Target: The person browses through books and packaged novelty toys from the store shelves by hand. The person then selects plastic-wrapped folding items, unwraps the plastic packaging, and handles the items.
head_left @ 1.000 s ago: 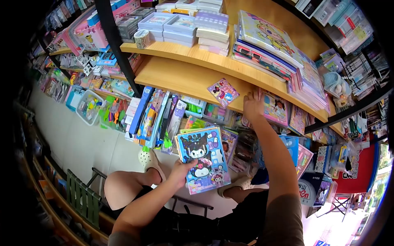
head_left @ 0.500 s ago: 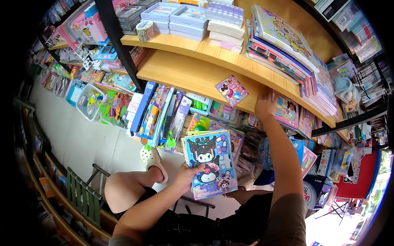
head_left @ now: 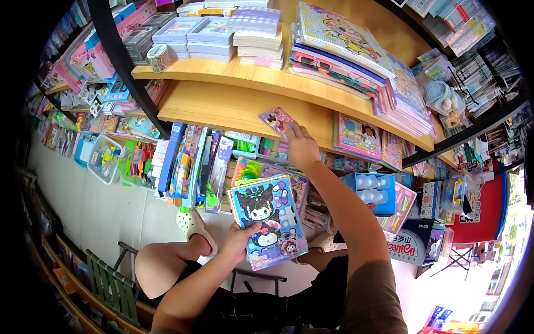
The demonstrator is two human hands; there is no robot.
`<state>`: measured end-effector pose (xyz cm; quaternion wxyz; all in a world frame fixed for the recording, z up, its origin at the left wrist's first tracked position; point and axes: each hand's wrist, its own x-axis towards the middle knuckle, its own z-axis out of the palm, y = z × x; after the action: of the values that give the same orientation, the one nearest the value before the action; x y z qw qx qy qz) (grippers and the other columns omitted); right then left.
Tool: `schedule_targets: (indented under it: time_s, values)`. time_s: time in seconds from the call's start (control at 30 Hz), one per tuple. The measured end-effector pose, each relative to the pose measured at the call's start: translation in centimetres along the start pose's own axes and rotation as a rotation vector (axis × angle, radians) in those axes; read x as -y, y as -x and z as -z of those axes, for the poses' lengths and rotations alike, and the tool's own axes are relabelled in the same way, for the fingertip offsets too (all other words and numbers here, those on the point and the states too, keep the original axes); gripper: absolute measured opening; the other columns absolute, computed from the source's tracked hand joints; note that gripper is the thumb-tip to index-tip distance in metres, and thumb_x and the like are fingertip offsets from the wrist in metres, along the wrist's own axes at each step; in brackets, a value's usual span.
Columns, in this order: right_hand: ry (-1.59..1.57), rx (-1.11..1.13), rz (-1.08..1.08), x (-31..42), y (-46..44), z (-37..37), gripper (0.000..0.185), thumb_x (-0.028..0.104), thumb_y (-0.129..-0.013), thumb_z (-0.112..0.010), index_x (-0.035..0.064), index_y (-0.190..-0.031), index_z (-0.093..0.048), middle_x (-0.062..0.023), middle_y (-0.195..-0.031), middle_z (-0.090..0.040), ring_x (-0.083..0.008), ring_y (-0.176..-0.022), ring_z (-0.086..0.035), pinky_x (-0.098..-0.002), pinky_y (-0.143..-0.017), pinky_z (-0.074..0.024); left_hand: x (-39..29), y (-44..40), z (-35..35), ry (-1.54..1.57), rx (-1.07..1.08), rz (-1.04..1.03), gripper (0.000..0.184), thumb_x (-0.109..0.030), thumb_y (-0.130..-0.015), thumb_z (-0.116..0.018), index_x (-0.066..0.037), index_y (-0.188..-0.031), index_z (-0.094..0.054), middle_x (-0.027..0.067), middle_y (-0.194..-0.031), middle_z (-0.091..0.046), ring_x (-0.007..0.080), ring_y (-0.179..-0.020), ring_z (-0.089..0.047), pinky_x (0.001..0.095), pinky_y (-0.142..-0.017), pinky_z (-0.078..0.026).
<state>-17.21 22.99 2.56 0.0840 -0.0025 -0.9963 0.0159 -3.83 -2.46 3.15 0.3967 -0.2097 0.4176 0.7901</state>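
My left hand (head_left: 241, 240) is closed on a small stack of blue sticker books (head_left: 268, 222) with a black-hooded cartoon figure on the top cover, held above my lap. My right hand (head_left: 301, 146) reaches to the lower wooden shelf (head_left: 211, 106). Its fingers lie over the right part of a small pink and purple booklet (head_left: 276, 121) flat on that shelf; whether they grip it is hard to tell. Right of this hand, pink picture books (head_left: 357, 135) stand stacked under the upper shelf.
The upper shelf (head_left: 222, 74) holds boxes, notepads and a tall pile of books (head_left: 339, 44). Below are upright boxed goods (head_left: 181, 161), a blue box (head_left: 370, 192) and a clear bin (head_left: 104, 158). A black post (head_left: 119, 61) stands left; a green folding stool (head_left: 111, 286) is lower left.
My right hand has moved left from beside the pink books to the small booklet. The left hand still holds the sticker books. The view has shifted a little.
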Motion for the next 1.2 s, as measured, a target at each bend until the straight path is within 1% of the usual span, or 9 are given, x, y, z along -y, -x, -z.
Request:
schedule_targets:
  time_s: [0.13, 0.37, 0.57, 0.73, 0.87, 1.0, 1.07, 1.13, 1.2]
  values:
    - [-0.044, -0.169, 0.056, -1.1, 2.6, 3.7, 0.049, 0.005, -0.075, -0.051, 0.0139, -0.123, -0.046, -0.0140, -0.124, -0.047, -0.0300, -0.113, -0.046, -0.0371, -0.092, -0.0414, 0.4, -0.7, -0.4, 0.001, 0.036, -0.015, 0.024, -0.005, -0.078, -0.065, -0.003, -0.100, -0.058, 0.0071, -0.095, -0.063, 0.0156, -0.082, -0.061, 0.0313, -0.072, -0.049]
    - [-0.407, -0.358, -0.209, -2.1, 14.8, 10.8, 0.050, -0.010, -0.070, -0.046, 0.0084, -0.115, -0.056, -0.0161, -0.122, -0.050, -0.0351, -0.110, -0.049, -0.0377, -0.091, -0.0416, -0.4, -2.3, -1.7, -0.016, 0.037, -0.013, 0.029, -0.007, -0.079, -0.064, -0.003, -0.106, -0.053, 0.0100, -0.100, -0.062, 0.0193, -0.085, -0.061, 0.0355, -0.074, -0.051]
    - [-0.484, -0.536, -0.392, -4.5, 20.9, 12.7, 0.047, -0.014, -0.068, -0.045, 0.0062, -0.107, -0.060, -0.0167, -0.122, -0.050, -0.0364, -0.114, -0.045, -0.0395, -0.094, -0.0371, -4.6, -3.4, -4.8, -0.073, 0.102, -0.083, 0.029, -0.003, -0.083, -0.057, 0.001, -0.111, -0.050, 0.0148, -0.104, -0.060, 0.0246, -0.089, -0.062, 0.0393, -0.078, -0.053]
    - [-0.370, -0.565, -0.299, -7.0, 20.5, 12.8, 0.048, -0.015, -0.064, -0.045, 0.0069, -0.103, -0.062, -0.0170, -0.124, -0.048, -0.0378, -0.118, -0.040, -0.0423, -0.096, -0.0343, -8.6, -10.1, -9.3, -0.274, 0.130, -0.077, 0.026, -0.005, -0.082, -0.059, 0.002, -0.107, -0.053, 0.0161, -0.101, -0.061, 0.0261, -0.086, -0.063, 0.0403, -0.075, -0.054]
    - [-0.344, -0.553, -0.257, -8.1, 20.2, 12.8, 0.046, -0.012, -0.062, -0.048, 0.0075, -0.101, -0.063, -0.0178, -0.123, -0.047, -0.0410, -0.117, -0.039, -0.0458, -0.096, -0.0340, -11.4, -16.0, -12.4, -0.448, 0.155, -0.155, 0.029, -0.006, -0.080, -0.061, 0.003, -0.107, -0.053, 0.0168, -0.101, -0.061, 0.0270, -0.088, -0.063, 0.0423, -0.076, -0.053]
    - [-0.379, -0.502, -0.189, -8.5, 20.2, 12.3, 0.045, -0.011, -0.060, -0.052, 0.0080, -0.099, -0.063, -0.0186, -0.123, -0.046, -0.0421, -0.118, -0.037, -0.0473, -0.097, -0.0339, -13.4, -20.4, -15.5, -0.454, 0.187, -0.140, 0.027, -0.006, -0.080, -0.061, 0.004, -0.104, -0.053, 0.0165, -0.096, -0.062, 0.0269, -0.082, -0.064, 0.0430, -0.071, -0.055]
    - [-0.414, -0.465, -0.165, -8.5, 20.2, 12.1, 0.045, -0.011, -0.060, -0.052, 0.0079, -0.098, -0.064, -0.0182, -0.122, -0.047, -0.0419, -0.119, -0.037, -0.0474, -0.097, -0.0338, -13.3, -22.2, -16.8, -0.442, 0.230, -0.215, 0.032, -0.004, -0.079, -0.062, 0.002, -0.108, -0.050, 0.0171, -0.099, -0.060, 0.0271, -0.083, -0.063, 0.0427, -0.071, -0.055]
    - [-0.424, -0.438, -0.168, -8.6, 20.2, 11.8, 0.045, -0.013, -0.059, -0.053, 0.0080, -0.098, -0.064, -0.0175, -0.122, -0.047, -0.0421, -0.119, -0.036, -0.0466, -0.098, -0.0343, -12.8, -23.3, -18.0, -0.484, 0.198, -0.369, 0.039, -0.002, -0.075, -0.065, 0.001, -0.111, -0.049, 0.0155, -0.102, -0.059, 0.0252, -0.085, -0.062, 0.0380, -0.074, -0.053]
    - [-0.439, -0.417, -0.168, -8.7, 20.0, 11.7, 0.045, -0.013, -0.059, -0.052, 0.0081, -0.097, -0.064, -0.0172, -0.123, -0.047, -0.0421, -0.120, -0.036, -0.0462, -0.098, -0.0345, -12.1, -24.9, -18.4, -0.722, 0.143, -0.604, 0.043, -0.002, -0.072, -0.068, 0.001, -0.111, -0.049, 0.0139, -0.103, -0.059, 0.0235, -0.088, -0.061, 0.0333, -0.077, -0.050]
